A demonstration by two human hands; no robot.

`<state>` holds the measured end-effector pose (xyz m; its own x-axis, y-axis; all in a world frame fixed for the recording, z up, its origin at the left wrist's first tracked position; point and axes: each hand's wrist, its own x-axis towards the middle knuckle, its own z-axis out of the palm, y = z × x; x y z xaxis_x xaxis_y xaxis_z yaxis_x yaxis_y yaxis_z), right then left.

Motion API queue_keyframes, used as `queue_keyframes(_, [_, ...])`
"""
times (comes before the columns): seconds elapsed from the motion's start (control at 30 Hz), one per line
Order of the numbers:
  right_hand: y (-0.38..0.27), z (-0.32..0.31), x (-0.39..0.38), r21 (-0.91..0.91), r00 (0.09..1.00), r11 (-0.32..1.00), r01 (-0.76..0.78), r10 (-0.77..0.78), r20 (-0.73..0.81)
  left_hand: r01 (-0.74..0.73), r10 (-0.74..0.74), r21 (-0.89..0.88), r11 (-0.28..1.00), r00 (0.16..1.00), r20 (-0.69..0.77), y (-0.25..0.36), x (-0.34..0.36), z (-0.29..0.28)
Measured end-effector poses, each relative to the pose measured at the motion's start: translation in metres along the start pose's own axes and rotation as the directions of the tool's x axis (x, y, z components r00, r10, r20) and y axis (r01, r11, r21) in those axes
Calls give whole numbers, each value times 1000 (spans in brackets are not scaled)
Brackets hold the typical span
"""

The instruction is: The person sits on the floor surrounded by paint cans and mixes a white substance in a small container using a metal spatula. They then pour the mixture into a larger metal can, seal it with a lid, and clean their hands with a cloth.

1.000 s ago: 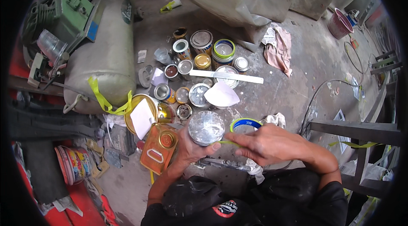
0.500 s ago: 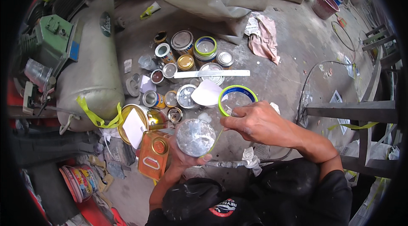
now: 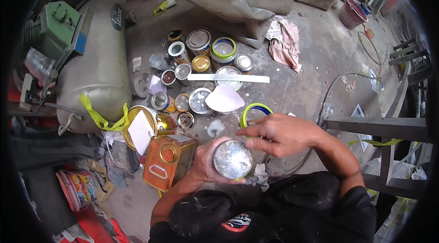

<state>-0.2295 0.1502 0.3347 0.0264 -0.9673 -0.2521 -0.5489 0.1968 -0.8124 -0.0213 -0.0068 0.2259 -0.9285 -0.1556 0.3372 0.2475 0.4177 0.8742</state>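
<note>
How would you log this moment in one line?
left hand: holds round can | right hand: holds yellow-green tape roll | nearby: orange rectangular tin

Grey concrete floor (image 3: 292, 92), scuffed and speckled with white. Along its left edge, a long dull-metal air tank (image 3: 93, 74) with a green pump (image 3: 59, 23). At the far edge, a big draped sheet (image 3: 238, 0), pale grey and creased. Near the far right corner, a dark pink bucket (image 3: 351, 16). Along the right edge, a dark metal stand (image 3: 375, 124). Soft, pale light over the floor, with only faint shadows.
</note>
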Motion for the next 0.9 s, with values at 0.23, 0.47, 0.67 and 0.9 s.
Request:
queue_keyframes(0.23, [9, 3, 38, -127, 998, 992, -21, 13, -57, 99, -102, 50, 994, 993, 58, -5, -4, 16])
queue_keyframes(0.47, [-1, 32, 77, -320, 994, 947, 17, -51, -98, 286, -290, 155, 946, 957, 8, -17, -18, 35])
queue_keyframes(0.67, [-23, 79, 87, -409, 974, 906, 112, -181, -135, 339, -317, -152, 928, 936, 155, -34, -30, 45])
queue_keyframes(0.9, [-42, 117, 80, -320, 966, 935, 152, -210, -153, 282, -276, -59, 958, 957, 93, -23, -21, 42])
